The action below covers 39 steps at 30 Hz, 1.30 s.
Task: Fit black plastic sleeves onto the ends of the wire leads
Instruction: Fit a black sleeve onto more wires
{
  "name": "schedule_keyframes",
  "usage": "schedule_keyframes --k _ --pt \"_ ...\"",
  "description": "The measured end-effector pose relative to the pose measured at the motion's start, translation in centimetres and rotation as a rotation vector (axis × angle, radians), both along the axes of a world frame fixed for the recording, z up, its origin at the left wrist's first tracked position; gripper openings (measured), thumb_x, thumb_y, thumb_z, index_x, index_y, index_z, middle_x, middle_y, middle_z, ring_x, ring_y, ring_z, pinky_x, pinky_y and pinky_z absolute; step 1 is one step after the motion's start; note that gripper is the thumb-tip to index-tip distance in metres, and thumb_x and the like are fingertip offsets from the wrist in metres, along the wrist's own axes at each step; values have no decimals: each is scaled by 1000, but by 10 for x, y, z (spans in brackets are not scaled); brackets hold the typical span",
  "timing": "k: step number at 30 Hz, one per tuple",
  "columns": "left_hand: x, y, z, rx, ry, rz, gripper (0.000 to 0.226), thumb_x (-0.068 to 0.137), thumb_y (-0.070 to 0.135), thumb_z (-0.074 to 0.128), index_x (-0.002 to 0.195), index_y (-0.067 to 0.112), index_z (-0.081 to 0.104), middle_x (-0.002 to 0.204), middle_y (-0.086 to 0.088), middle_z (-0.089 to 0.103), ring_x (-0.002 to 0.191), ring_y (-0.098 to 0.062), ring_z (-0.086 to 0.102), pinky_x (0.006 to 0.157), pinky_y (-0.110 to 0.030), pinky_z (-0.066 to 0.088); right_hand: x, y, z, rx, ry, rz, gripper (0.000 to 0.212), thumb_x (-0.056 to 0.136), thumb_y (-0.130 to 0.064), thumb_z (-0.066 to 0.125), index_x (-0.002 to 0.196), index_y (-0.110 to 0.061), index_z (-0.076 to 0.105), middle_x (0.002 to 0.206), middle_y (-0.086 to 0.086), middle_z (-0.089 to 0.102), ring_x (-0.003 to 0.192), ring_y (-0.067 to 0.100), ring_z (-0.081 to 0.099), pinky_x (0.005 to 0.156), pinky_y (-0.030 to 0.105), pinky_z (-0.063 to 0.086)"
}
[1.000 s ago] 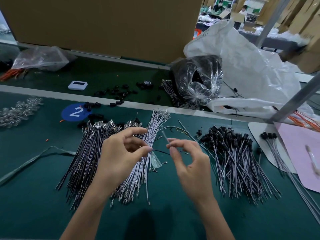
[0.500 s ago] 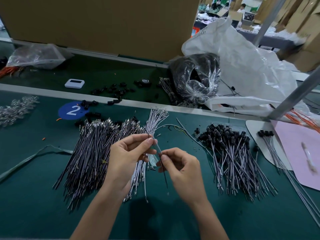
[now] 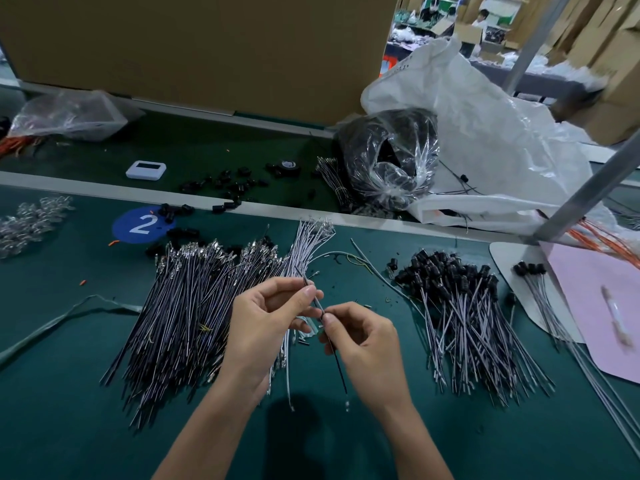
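Pinching one wire lead (image 3: 337,362) with left hand (image 3: 266,327) and right hand (image 3: 367,344), likely steadying its tip for sleeving.

Light: even, diffuse, from overhead; moderately bright, no hard edges. One soft shadow on the green mat (image 3: 104,427), near, between the forearms. Glare streaks on the clear bag (image 3: 391,161); the white sack (image 3: 485,133) is close to blown out on its upper folds.

Focus: centre sharp. Left hand (image 3: 266,327), right hand (image 3: 367,348) and the wire lead (image 3: 317,301) they pinch resolve cleanly. Pink sheet (image 3: 595,289) at right is smeared. Far background soft.

Distortion: wide-angle; the table rail (image 3: 86,188) bows and the metal post (image 3: 588,188) leans at the right edge.
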<state>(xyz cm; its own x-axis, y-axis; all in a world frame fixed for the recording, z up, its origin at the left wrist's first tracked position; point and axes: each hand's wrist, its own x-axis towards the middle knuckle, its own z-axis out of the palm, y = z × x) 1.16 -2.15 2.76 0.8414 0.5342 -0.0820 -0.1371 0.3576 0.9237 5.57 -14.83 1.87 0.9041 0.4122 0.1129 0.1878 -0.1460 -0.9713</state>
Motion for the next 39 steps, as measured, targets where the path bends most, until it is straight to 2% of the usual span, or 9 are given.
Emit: schedule_keyframes --k 7,11,16,20,23,26,30,35,39 --pt "14 -8 -1 13 28 31 6 81 0 71 86 1 73 79 -13 75 58 -17 68 47 -20 49 7 -1 -7 -9 -7 -42 15 92 -10 65 80 -17 69 67 -1 69 59 10 63 58 25 53" --pt "38 -1 0 197 46 87 14 84 13 74 96 21 74 85 1 76 62 -11 69 47 -18 48 26 -8 -17 -164 -160 -216 20 91 -8 65 76 -22 65 63 -7 64 55 15 60 56 31 53" --pt "123 52 -4 636 138 228 24 89 13 70 112 18 69 93 7 72 81 -3 66 82 -21 55 51 -26 -41 -388 -235 -356 15 93 -5 62 82 -15 64 75 -4 64 69 13 58 61 14 40" --pt "187 98 -22 945 359 158 29 93 9 62 121 12 66 114 -5 70 102 -17 65 93 -23 47 52 -26 -52 -389 -295 -375 14 92 -4 63 82 -14 64 74 -7 62 70 6 58 61 14 43" --pt "216 117 -33 1027 517 107 45 95 12 60 139 9 51 132 -13 61 121 -29 57 103 -38 46 53 -26 -53 -384 -297 -366 21 91 -5 64 80 -22 61 73 -11 61 72 4 58 62 10 42" --pt "234 125 -39 1093 611 58 50 95 20 62 142 8 48 135 -13 58 126 -31 52 102 -40 45 55 -28 -55 -375 -276 -367 29 90 -4 65 77 -29 58 72 -11 61 79 3 58 60 8 41" --pt "248 133 -40 1117 658 32 33 94 23 64 123 6 66 117 -12 69 110 -29 62 90 -36 50 61 -29 -58 -369 -284 -399 34 87 0 68 76 -30 57 70 -6 62 81 1 59 62 7 42" --pt "257 139 -41 1103 596 25 18 92 18 66 106 10 75 106 -8 73 99 -25 66 84 -33 52 65 -27 -59 -356 -325 -410 35 83 3 71 75 -29 58 69 -5 63 70 3 60 61 8 43" --pt "256 122 -33 951 443 94 17 93 16 65 107 9 69 106 -7 71 100 -22 65 88 -32 51 66 -28 -58 -325 -293 -400 36 87 -1 68 75 -33 57 71 -8 63 77 5 60 61 9 44"
